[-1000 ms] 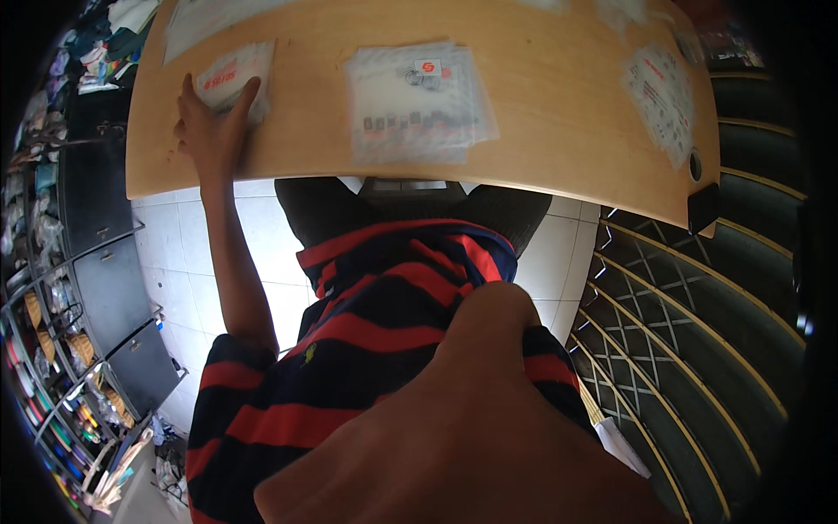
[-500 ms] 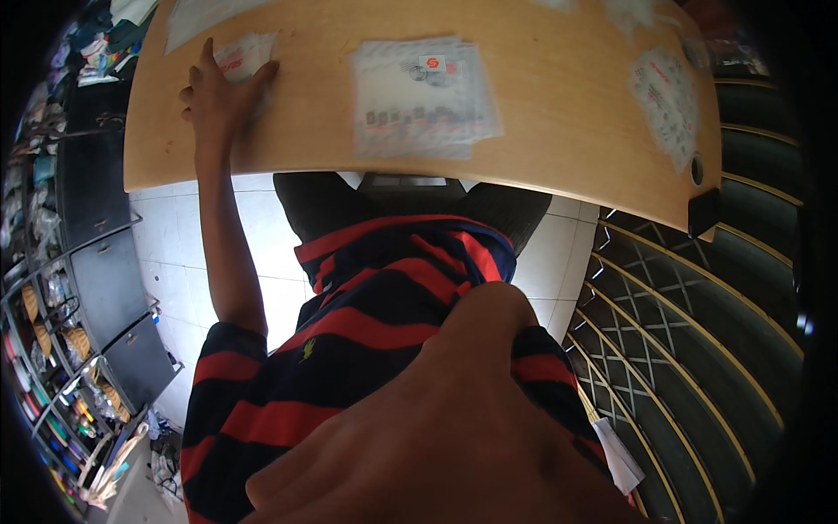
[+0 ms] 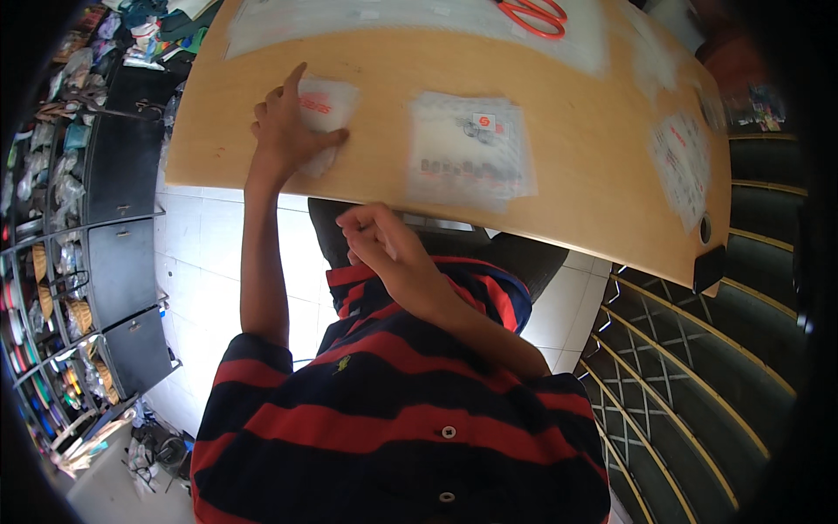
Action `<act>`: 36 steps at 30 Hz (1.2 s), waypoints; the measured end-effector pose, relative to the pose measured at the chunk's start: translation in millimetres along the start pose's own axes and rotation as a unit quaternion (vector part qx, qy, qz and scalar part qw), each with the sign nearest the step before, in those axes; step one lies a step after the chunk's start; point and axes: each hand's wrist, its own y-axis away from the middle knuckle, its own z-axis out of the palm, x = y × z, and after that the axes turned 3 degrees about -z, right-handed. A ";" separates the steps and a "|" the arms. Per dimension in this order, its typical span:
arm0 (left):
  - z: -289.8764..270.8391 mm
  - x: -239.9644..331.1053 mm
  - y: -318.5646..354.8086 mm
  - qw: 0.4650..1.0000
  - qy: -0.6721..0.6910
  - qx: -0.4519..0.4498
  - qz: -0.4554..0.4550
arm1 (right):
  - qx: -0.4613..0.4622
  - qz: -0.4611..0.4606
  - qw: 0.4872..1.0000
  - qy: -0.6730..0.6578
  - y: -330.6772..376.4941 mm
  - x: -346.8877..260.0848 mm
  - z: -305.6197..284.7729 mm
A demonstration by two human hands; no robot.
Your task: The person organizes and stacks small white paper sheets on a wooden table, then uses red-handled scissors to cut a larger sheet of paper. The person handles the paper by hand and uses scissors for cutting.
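Observation:
My left hand (image 3: 284,135) lies on the table's left part with thumb and fingers spread, resting at the edge of a small pile of clear plastic bags (image 3: 330,105) with red print. My right hand (image 3: 384,253) is in front of the table's near edge, above my lap. Its fingers are loosely curled inward and nothing shows in them. Right of the left hand lies a neat stack of larger clear printed bags (image 3: 471,153), marked with a small white and red label. Neither hand touches that stack.
The wooden table (image 3: 375,65) also bears large clear sheets (image 3: 401,19), orange-handled scissors (image 3: 534,16) and more printed bags (image 3: 683,162) at the right. Dark cabinets (image 3: 127,188) and crowded shelves stand left. A folding metal gate (image 3: 663,332) is on the right.
My right hand has come down from close in front of the camera to the table's near edge. The view has shifted, bringing the scissors in. My left hand stays at the small bags.

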 end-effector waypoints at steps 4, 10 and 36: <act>0.3 -3.5 -2.3 0.999 0.029 0.004 -0.011 | 0.000 0.049 0.999 0.004 8.7 39.2 -0.8; -11.9 2.3 -8.2 0.996 0.031 -0.051 -0.068 | 0.031 0.107 0.990 -0.087 -5.3 59.8 -1.6; -22.7 18.8 20.7 0.961 0.274 0.019 -0.030 | 0.029 -0.072 0.993 0.084 -17.7 -5.8 -40.6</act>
